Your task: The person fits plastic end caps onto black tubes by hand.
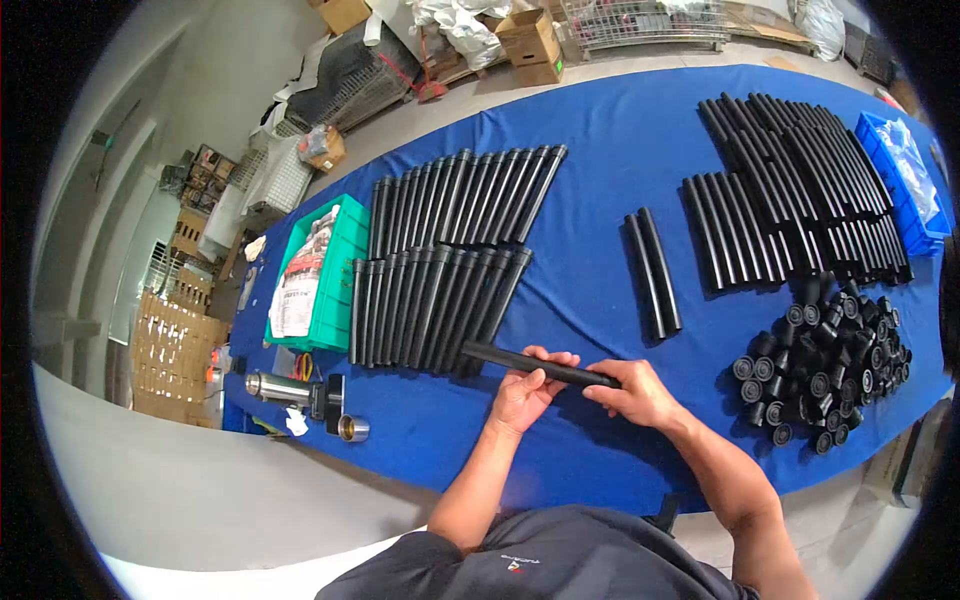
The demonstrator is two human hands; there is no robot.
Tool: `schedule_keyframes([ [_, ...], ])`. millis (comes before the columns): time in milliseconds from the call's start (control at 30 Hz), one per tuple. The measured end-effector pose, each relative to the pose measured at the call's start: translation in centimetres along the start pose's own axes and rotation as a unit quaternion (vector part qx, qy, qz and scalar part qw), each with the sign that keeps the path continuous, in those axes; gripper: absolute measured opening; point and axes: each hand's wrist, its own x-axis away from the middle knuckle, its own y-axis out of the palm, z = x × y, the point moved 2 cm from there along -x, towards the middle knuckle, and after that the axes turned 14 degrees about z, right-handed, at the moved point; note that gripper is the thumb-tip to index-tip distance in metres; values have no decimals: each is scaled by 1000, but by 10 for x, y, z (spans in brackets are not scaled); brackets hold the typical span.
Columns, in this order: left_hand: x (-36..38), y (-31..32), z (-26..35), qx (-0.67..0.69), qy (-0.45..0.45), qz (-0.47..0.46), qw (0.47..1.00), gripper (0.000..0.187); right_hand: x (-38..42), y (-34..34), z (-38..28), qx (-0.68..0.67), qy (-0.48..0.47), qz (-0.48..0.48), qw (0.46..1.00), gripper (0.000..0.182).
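Observation:
Both hands hold one black tube [500,357] lying level over the blue table [600,150]. My left hand [526,390] grips its middle from below. My right hand [635,392] is closed around its right end. The tube's left end pokes out toward two rows of finished black tubes [440,270] laid side by side. A pile of small black end caps [825,370] lies to the right of my right hand. Two loose tubes [655,270] lie just beyond my hands.
A large stack of black tubes [800,190] fills the far right, beside a blue bin [905,180]. A green crate [335,275] with papers sits at the left. A metal flask [272,387] and small tools lie at the table's left corner. Boxes and wire racks stand behind.

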Motion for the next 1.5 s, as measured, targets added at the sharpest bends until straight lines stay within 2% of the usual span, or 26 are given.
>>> schedule_keyframes([
  [233, 1, -5, -1, -20, 6, 4, 1000, 34, -2, -3, 1, 23, -5, -35, 999, 33],
  [333, 1, -6, -2, -17, 10, 15, 1000, 34, 0, -3, 5, 16, -23, -18, 999, 37],
  [367, 1, -4, -3, -12, 10, 21, 1000, 34, 0, -3, 5, 51, -45, -12, 998, 39],
  [400, 1, -2, -2, -7, 12, 28, 1000, 33, 0, 1, 13, 75, -181, 43, 980, 40],
  [467, 0, -5, -1, -5, 15, 28, 999, 33, -1, 8, 26, 86, -266, 102, 955, 40],
  [500, 0, -8, -1, -5, 16, 20, 1000, 32, -1, 8, 27, 81, -265, 91, 956, 40],
  [567, 0, -10, -1, 8, 17, 7, 1000, 32, 0, -2, 7, -25, -46, -21, 998, 41],
  [600, 0, -10, -2, 11, 13, 5, 1000, 32, 3, -5, 1, -80, 65, -80, 991, 41],
  [733, 2, -1, -1, 4, 6, 22, 1000, 31, 2, -5, 7, -7, 15, -62, 998, 44],
  [767, 2, 1, -1, 1, 6, 31, 1000, 31, -1, -2, 15, 16, -83, -10, 996, 43],
  [833, 2, -3, -2, -8, 11, 21, 1000, 32, -7, 6, 29, 65, -274, 90, 955, 42],
  [933, 1, -2, -3, -27, 0, -17, 999, 33, 2, -9, 6, 35, -42, -77, 995, 39],
  [1067, 6, -4, -2, -25, -38, -19, 999, 37, 2, -14, -3, 23, 35, -164, 986, 39],
  [1133, 11, 2, 0, -41, -29, -35, 998, 38, -1, -11, 1, 38, 8, -172, 984, 37],
  [1233, 25, 8, 7, -8, -20, -3, 1000, 34, 3, -10, 0, 36, -28, -164, 985, 39],
  [1333, 46, -12, 39, 4, 41, 24, 999, 37, 1, -11, 0, 34, -61, -180, 981, 40],
  [1433, 64, -22, 92, -71, 143, 97, 982, 34, 2, -12, 0, 45, -68, -191, 978, 39],
  [1467, 65, -23, 109, -102, 182, 133, 969, 34, 2, -13, 0, 49, -76, -197, 976, 39],
  [1500, 68, -12, 123, -178, 244, 195, 933, 31, 1, -13, 0, 54, -82, -205, 974, 38],
])
